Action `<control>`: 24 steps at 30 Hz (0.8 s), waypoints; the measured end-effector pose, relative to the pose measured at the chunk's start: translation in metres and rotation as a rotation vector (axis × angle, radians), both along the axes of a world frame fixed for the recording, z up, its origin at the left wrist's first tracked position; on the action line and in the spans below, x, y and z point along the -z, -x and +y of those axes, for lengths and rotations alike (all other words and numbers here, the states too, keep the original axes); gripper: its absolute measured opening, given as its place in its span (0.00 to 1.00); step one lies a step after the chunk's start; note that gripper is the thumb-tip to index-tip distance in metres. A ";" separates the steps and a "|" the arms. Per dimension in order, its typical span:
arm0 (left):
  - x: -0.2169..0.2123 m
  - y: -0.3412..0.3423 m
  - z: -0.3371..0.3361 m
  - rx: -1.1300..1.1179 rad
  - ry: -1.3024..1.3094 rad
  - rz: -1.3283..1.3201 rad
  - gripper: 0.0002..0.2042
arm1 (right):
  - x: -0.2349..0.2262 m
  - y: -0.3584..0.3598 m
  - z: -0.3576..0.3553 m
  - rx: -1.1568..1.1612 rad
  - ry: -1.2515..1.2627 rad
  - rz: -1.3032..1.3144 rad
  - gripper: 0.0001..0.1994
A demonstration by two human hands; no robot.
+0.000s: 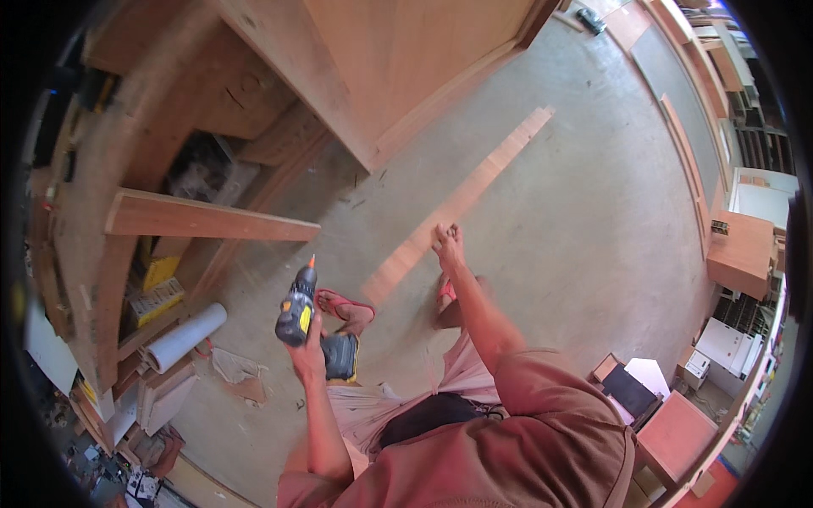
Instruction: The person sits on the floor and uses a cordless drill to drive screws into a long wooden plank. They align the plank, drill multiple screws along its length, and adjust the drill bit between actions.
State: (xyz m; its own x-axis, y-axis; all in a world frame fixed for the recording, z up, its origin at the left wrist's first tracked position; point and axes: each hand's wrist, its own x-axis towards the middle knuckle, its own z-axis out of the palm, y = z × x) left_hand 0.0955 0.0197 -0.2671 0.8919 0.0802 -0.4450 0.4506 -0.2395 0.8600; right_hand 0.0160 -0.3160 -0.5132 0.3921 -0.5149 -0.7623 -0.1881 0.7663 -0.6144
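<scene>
Brown shirt (508, 444) cloth is closest, at 5 to 6 o'clock. Up from it, near the middle, the left hand (306, 351) has its grip wrapped around a dark drill (296, 315) with a yellow patch. The drill's orange tip points to about 12 o'clock.

A long, flat wood strip (491, 173) lies at 1 to 2 o'clock from the left hand's grip. Its long way runs from between 7 and 8 o'clock up to between 1 and 2 o'clock. The right hand (449, 244) is nearer to it. Its fingers are bent over the strip's edge, near the middle, but I cannot tell if this grip pinches the wood. The drill tip and the strip are apart.

Below is a smooth gray floor (610, 220), with two feet in red sandals (343, 302) on it. A big wood panel (406, 51) stands at 12 o'clock. A wood board (212, 216) sticks out at 9 o'clock, a white roll (186, 339) is at 8, and a reddish box (675, 433) sits at 4.
</scene>
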 end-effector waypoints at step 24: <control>0.352 0.042 -0.016 -0.100 -0.203 0.062 0.10 | 0.376 -0.069 0.095 -0.489 0.683 1.379 0.57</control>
State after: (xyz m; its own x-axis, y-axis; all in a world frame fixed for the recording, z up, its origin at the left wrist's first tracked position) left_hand 0.0536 0.0034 -0.6193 0.8465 0.2600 -0.4645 0.5312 -0.3567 0.7685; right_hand 0.0849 -0.2211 -0.8894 -0.1428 -0.9267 -0.3476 -0.9897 0.1387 0.0369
